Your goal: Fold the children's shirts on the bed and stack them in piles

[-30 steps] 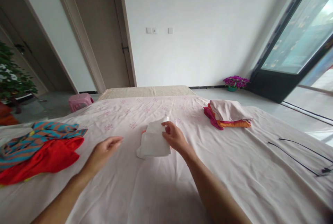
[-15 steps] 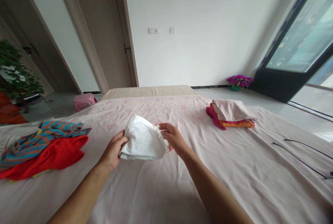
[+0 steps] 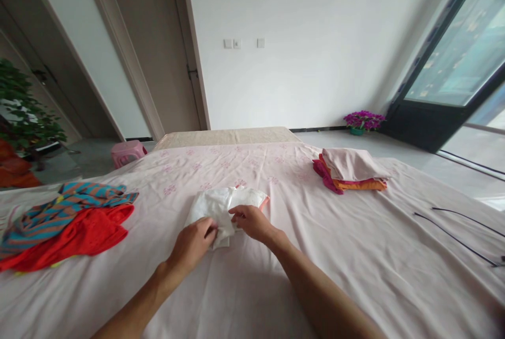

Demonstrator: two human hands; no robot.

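A white cloth garment [image 3: 211, 202] with a strip of orange trim at its right edge lies partly folded on the pink bedsheet [image 3: 244, 297], in the middle of the head view. My left hand [image 3: 194, 243] is closed on the garment's near left part, fingers curled into the fabric. On the near right side, my right hand [image 3: 254, 223] has thumb and forefinger pinched at the cloth. Both hands hide some of the near edge, so how many layers it has I cannot tell.
To the left lie a striped blue-and-brown garment [image 3: 87, 197] and a red garment [image 3: 82, 236]. A stack of folded clothes [image 3: 349, 168] sits at the right, with black cords [image 3: 457, 239] nearer. Beyond the sheet are a pink stool [image 3: 128, 153] and purple flowers [image 3: 363, 120].
The white garment has come down from my hands onto the sheet and spread wider. My left hand has moved right and nearer me; my right hand has shifted slightly left and down.
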